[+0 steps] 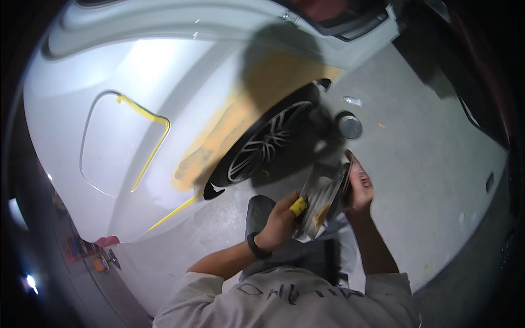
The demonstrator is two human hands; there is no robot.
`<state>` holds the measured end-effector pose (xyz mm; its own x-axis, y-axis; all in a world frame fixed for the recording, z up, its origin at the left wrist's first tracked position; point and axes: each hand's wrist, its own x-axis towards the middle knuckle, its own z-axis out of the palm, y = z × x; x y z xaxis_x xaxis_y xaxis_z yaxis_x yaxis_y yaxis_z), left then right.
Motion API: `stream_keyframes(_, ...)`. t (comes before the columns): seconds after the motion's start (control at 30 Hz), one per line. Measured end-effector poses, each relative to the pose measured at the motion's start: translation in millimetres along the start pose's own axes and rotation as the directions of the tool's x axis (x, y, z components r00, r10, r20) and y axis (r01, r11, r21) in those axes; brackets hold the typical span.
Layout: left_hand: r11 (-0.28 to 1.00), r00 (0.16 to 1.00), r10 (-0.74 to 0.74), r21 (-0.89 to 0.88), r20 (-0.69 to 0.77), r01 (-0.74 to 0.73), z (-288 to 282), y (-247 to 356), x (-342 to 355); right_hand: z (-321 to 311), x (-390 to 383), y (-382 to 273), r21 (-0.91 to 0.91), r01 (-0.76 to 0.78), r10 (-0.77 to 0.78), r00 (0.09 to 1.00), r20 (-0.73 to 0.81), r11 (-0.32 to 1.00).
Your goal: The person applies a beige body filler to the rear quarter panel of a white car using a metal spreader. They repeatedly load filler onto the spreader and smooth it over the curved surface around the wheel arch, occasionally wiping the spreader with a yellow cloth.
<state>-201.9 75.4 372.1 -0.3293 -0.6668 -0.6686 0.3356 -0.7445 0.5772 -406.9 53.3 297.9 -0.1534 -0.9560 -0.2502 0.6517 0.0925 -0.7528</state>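
Note:
My left hand (280,221) is closed round the edge of a long grey metallic pan or board (319,197) in front of my body. A dab of tan paste (320,215) lies on it, and something yellow (298,206) shows by my left fingers. My right hand (359,188) is closed on a thin dark flat tool, apparently a spreader (348,164), at the pan's right side. Motion blurs its edge, so I cannot tell whether it touches the pan. Beyond my hands is a white car's rear panel (180,98) with smoothed tan filler (224,128) round the wheel arch.
The car's wheel (268,143) is just ahead. A round tin (349,126) and a small silvery packet (353,101) rest on the grey floor (421,180). Yellow masking tape (151,116) borders the fuel flap (123,145). At lower left are small items (100,264) by a grey surface.

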Motion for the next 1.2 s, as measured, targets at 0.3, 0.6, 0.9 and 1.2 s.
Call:
stream_keyframes(0.3,0.559,0.84,0.438,0.635,0.319,-0.533,63.0,131.3,-101.5,69.9,-112.3,-176.2,-0.342,0.0,0.029,0.996,0.081,0.94)
stream_keyframes(0.6,0.234,0.744,0.469,0.746,0.475,-0.624,11.5,189.9,-176.1,228.4,-191.4,-145.2,-0.695,0.716,-0.389,0.624,0.678,-0.062)
stream_keyframes(0.9,0.388,0.676,0.563,0.57,0.476,-0.724,-212.8,465.0,-222.9,293.9,-182.8,68.9,0.134,-0.101,0.151,0.884,-0.443,0.986)
stream_keyframes(1.2,0.099,0.717,0.327,0.733,0.615,-0.673,-133.0,554.7,-102.0,305.6,-16.3,112.7,-0.838,0.454,-0.702,0.701,0.126,0.303)
